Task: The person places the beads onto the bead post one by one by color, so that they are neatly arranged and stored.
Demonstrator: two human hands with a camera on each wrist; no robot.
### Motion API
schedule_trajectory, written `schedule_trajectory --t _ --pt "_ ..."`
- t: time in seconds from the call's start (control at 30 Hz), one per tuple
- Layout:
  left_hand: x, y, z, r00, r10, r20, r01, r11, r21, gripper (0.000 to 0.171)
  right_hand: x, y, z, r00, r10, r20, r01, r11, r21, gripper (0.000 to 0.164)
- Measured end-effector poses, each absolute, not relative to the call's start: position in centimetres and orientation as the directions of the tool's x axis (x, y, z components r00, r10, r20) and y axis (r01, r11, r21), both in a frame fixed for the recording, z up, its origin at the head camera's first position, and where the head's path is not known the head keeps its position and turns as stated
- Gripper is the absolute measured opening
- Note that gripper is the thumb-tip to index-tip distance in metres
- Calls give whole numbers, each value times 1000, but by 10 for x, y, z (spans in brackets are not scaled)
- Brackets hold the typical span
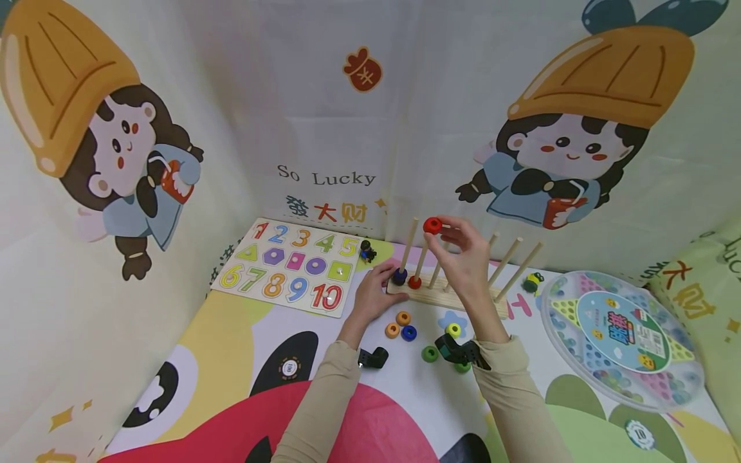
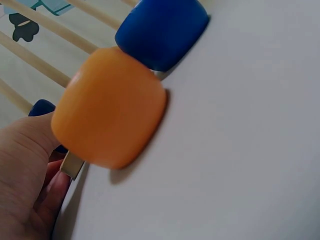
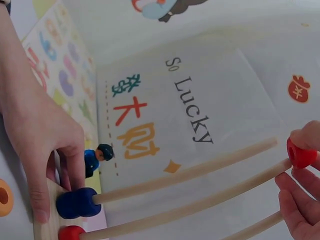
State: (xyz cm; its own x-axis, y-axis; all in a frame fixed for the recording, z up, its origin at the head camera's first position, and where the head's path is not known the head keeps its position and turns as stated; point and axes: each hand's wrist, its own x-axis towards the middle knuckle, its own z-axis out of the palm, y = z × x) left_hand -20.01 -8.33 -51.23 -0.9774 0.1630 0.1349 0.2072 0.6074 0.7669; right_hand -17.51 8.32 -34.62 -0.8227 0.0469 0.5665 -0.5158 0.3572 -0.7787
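The right hand (image 1: 463,254) pinches a small round red bead (image 1: 431,225) at the top end of the second thin wooden peg (image 1: 421,259) from the left, while the left hand (image 1: 373,292) grips the left end of the pale wooden base (image 1: 428,295). Two round orange beads (image 1: 403,317) lie loose on the near side of this base.
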Motion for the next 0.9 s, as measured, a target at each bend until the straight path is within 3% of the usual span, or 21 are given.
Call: schedule_trajectory --t 0.27,0.67,0.9 --pt "-201 -83 -515 -973 158 168 231 629 742 75 -182 86 -349 -805 43 592 -534 386 -753 31" --pt "-201 -82 -515 -969 162 188 248 621 744 75 -177 88 -346 -799 -1 601 -488 584 -648 31" --pt "-202 -82 -514 -974 158 164 227 629 743 76 -170 95 -345 -789 -15 614 -517 557 -650 27"
